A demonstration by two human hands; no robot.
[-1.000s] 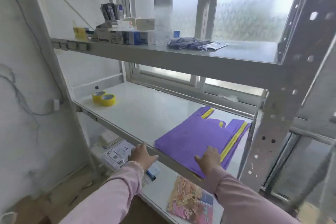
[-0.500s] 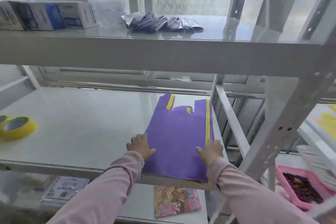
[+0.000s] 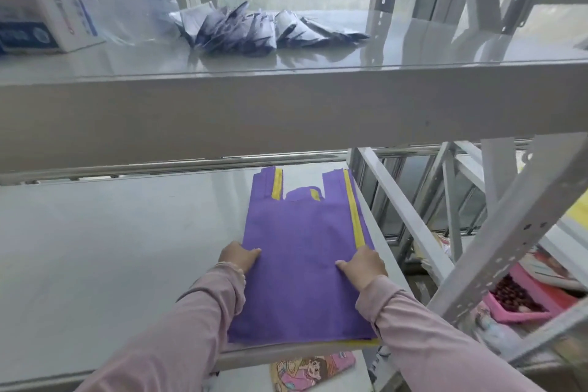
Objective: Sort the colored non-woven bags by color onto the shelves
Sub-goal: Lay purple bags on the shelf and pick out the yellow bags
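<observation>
Fingers (image 3: pixel 253 252) of left hand (image 3: pixel 239 257) and right hand (image 3: pixel 363 265) curled, pinching purple bags (image 3: pixel 302 280) by side edges

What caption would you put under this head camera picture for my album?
A left hand and a right hand hold a purple bag by its sides on a shelf.

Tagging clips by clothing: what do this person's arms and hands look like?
Long pale pink sleeves, loosely wrinkled, cover both arms to the wrists: left sleeve, right sleeve. The left hand and right hand are bare, ungloved. A thin beaded band seems to ring the left wrist.
</observation>
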